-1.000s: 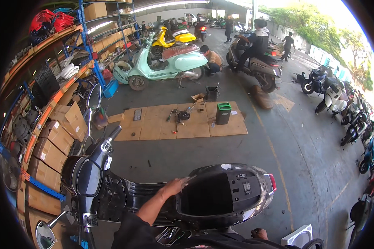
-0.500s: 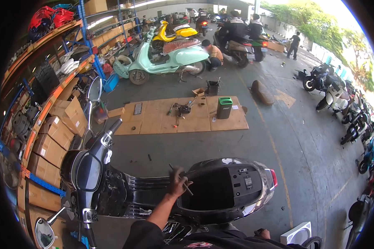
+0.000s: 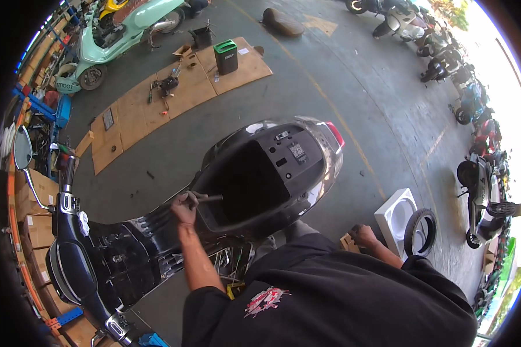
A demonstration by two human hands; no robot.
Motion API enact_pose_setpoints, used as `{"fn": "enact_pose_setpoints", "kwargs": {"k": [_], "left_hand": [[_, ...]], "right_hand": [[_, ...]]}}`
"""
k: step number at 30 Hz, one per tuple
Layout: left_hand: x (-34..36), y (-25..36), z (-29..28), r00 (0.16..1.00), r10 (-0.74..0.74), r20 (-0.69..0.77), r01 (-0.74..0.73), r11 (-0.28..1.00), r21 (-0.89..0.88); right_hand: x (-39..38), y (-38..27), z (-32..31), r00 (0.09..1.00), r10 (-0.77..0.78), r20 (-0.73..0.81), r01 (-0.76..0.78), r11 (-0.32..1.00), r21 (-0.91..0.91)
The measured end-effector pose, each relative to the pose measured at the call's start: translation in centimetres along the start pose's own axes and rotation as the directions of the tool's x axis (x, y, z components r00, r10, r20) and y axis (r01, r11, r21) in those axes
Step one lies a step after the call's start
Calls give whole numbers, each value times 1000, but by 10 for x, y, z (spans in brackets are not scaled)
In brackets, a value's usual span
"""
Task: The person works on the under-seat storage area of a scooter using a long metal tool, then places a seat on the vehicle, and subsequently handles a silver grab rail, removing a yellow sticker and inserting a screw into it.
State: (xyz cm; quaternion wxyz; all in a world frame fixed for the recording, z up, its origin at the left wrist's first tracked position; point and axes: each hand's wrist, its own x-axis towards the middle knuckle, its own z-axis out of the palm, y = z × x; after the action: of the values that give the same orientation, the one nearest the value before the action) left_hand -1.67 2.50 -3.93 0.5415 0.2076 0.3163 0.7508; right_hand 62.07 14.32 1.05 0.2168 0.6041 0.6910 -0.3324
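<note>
A black scooter (image 3: 136, 246) lies crosswise before me, seat off, its dark underseat bin (image 3: 243, 185) open. My left hand (image 3: 185, 205) is closed on a thin metal rod (image 3: 214, 198) at the front rim of that bin. My right hand (image 3: 363, 236) is low to the right, beside the scooter, fingers curled round something dark that I cannot make out. A small cardboard piece (image 3: 347, 243) is just beside it. Tools show below the scooter, partly hidden by my left arm.
Cardboard sheeting (image 3: 139, 115) beyond holds parts and a green-topped container (image 3: 226, 58). A mint scooter (image 3: 121, 34) stands behind. A white foam block (image 3: 391, 217) and tyre (image 3: 421, 232) are at right, near parked scooters (image 3: 474, 191). Boxes (image 3: 37, 231) line the left. A loose seat (image 3: 282, 22) lies farther off.
My view has tilted downward and turned, showing more of my body. My left hand, with the rod, now sits at the bin's front edge, fingers wrapped round it.
</note>
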Motion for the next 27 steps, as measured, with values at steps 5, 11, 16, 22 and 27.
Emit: {"fn": "enact_pose_setpoints", "kwargs": {"k": [5,11,16,22,27], "left_hand": [[16,12,59,654,104,-749,-23,993,118],[16,-13,73,470,517,-716,167,744,647],[39,46,117,960,-260,-108,104,-29,994],[41,44,123,983,63,-173,183,-463,868],[2,-34,146,750,657,-71,476,-463,748]], "right_hand": [[-3,-40,12,997,72,20,-75,981,179],[-3,-67,20,997,-27,-73,44,967,250],[-11,-52,25,999,-4,-38,14,962,271],[-8,-18,35,994,5,-109,19,976,219],[-5,10,62,999,35,-42,-22,959,281]]}}
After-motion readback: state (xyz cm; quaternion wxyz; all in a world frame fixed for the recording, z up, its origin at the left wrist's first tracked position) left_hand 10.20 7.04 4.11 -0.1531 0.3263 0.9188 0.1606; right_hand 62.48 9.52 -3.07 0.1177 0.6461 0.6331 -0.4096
